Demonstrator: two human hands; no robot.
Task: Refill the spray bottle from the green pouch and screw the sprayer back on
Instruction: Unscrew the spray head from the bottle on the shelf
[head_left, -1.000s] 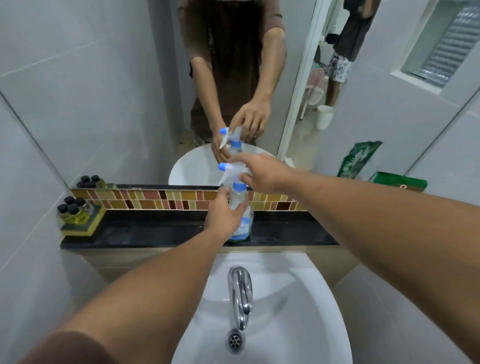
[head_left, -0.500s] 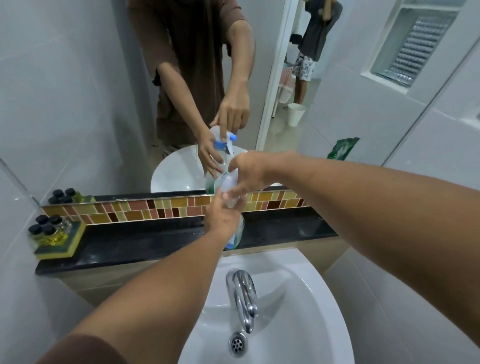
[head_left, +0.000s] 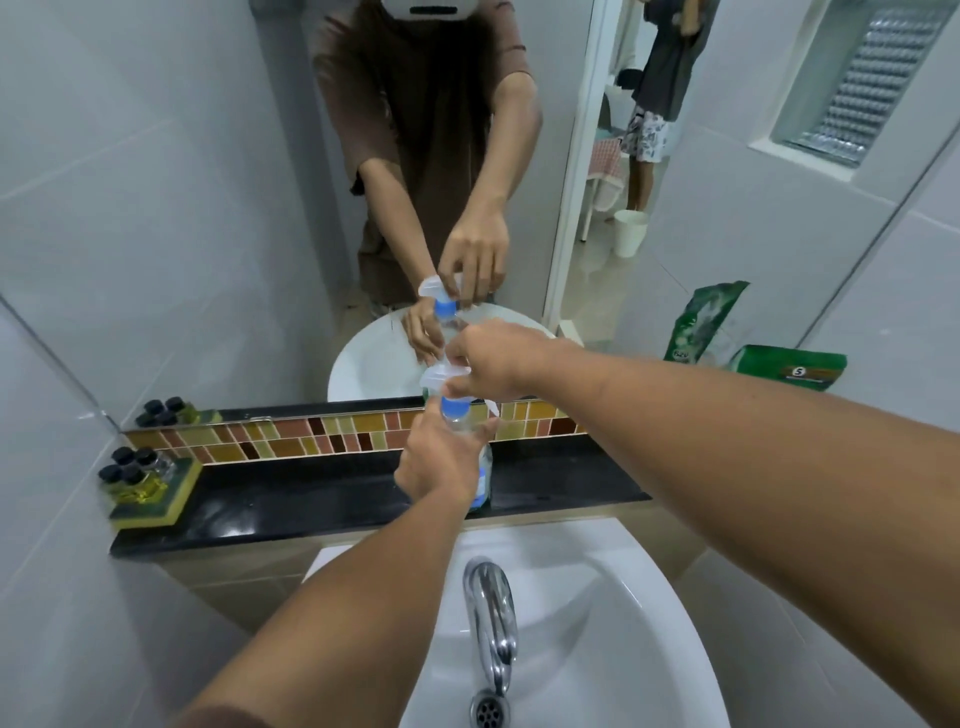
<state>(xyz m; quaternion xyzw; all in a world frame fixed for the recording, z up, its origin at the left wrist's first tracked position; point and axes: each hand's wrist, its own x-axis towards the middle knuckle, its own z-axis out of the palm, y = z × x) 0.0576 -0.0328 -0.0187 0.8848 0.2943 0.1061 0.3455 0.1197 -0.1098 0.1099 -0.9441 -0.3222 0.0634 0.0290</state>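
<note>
Centrally, the right hand (head_left: 496, 364) has its fingers (head_left: 457, 387) pinched on the one white sprayer (head_left: 439, 375) with its blue collar, seated on the neck of the single clear spray bottle (head_left: 480, 480). Just below, the left hand (head_left: 441, 462) is wrapped tight round the bottle's body, which stands upright on the black surface (head_left: 311, 504) before the mirror. One green pouch (head_left: 789, 366) lies at the right of the frame, well apart. Four small black-capped bottles (head_left: 130, 467) sit on a yellow sponge at the left. One chrome tap (head_left: 491, 618) rises over the white basin (head_left: 649, 649) below.
</note>
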